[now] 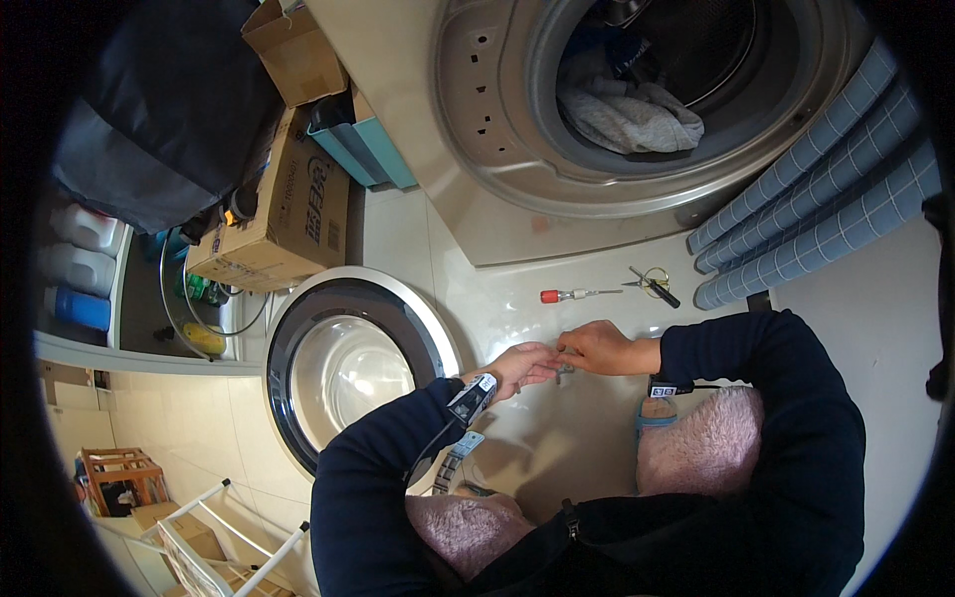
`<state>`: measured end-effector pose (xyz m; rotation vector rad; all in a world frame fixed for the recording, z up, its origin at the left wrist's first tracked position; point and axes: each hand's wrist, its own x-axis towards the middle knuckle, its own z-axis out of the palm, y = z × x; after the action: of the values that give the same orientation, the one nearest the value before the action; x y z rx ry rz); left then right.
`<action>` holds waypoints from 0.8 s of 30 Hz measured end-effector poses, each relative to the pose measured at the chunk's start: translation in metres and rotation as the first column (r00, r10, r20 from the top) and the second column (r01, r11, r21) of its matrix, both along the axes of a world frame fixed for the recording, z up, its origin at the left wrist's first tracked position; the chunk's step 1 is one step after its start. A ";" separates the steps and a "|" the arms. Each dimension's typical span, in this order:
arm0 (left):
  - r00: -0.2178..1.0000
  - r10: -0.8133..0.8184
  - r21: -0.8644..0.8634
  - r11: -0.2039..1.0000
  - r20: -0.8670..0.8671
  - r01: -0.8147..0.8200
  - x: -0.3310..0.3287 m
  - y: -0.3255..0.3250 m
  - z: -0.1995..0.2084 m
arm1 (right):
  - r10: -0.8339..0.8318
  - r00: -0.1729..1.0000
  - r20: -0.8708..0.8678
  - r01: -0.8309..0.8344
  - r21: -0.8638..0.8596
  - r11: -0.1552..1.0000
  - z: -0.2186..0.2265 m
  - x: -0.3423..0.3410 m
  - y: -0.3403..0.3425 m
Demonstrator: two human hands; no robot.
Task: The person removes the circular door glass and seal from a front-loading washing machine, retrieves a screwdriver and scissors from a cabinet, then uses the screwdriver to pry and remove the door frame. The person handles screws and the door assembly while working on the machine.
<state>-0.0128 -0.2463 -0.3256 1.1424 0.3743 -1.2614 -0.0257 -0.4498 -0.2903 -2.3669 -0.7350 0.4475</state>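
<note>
My left hand point(527, 367) and my right hand point(601, 349) meet at the fingertips above the floor, between my knees and the washing machine point(468, 209). Both have their fingers closed in toward each other around a small greyish piece point(566, 371), too small and covered to name. Beyond them on the floor lie a screwdriver point(567, 295) with a red and clear handle and a pair of scissors point(658, 286) with a dark part beside it. Left of my left hand, the detached round washer door point(438, 328) rests on the floor, its glass bowl facing up.
Grey cloth point(637, 114) lies in the machine's open drum. A checked blue curtain point(836, 169) hangs at the right. Cardboard box point(298, 214), teal bin point(368, 149) and a shelf with bottles point(80, 308) stand at the left. A white folding frame point(269, 552) is at lower left.
</note>
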 end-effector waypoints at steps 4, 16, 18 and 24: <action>1.000 -0.001 0.002 1.000 0.001 0.001 0.000 0.000 -0.001 | -0.004 1.000 -0.023 0.004 0.013 1.000 0.001 0.000 0.000; 0.995 -0.078 0.041 0.996 0.058 0.076 -0.001 0.001 -0.003 | -0.100 0.991 -0.085 0.111 0.139 0.984 -0.014 0.000 0.000; 0.996 -0.073 0.036 0.997 0.054 0.071 0.000 0.000 -0.002 | -0.132 0.986 -0.107 0.147 0.154 0.977 -0.016 0.000 0.000; 0.999 -0.043 0.010 0.999 0.021 0.043 0.001 -0.002 0.008 | -0.166 0.973 -0.162 0.188 0.136 0.973 -0.010 0.000 0.002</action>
<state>-0.0115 -0.2478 -0.3178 1.1769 0.3420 -1.2852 -0.0255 -0.4481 -0.3006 -2.2063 -0.4659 0.4701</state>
